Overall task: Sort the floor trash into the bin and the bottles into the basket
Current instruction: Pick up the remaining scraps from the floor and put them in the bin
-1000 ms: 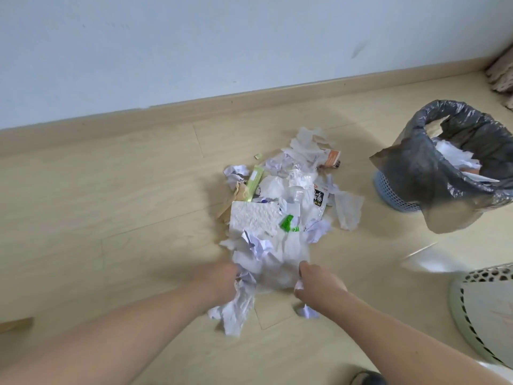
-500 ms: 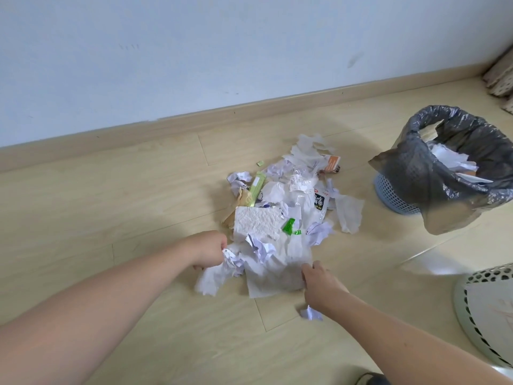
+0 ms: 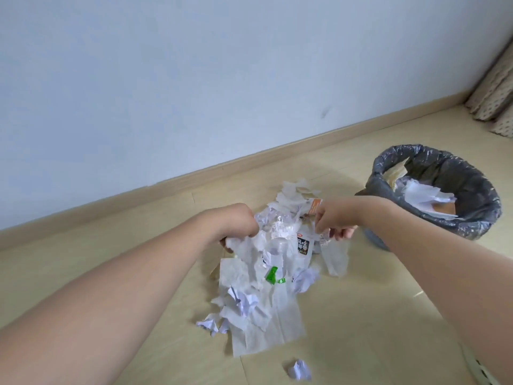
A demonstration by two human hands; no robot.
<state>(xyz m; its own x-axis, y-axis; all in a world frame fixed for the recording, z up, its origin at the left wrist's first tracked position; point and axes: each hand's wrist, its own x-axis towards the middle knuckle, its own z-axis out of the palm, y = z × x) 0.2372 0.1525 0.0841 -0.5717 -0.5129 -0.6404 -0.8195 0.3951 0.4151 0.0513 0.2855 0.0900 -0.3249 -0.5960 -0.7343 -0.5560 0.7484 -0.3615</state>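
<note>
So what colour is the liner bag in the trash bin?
Dark grey, slightly translucent liner bag, seen in the head view, the only one.

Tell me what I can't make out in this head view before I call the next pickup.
- Bottles: none identifiable; the paper pile may cover them.
- Basket: not in view.
- Bin: its lower front is hidden behind the right forearm; how deep its contents go is hidden by its liner.
- Left hand: fingers curl under paper, so the grip is unclear.
- Right hand: closed on wrappers; which ones is unclear.
- Wrapper print: too small to read.
</note>
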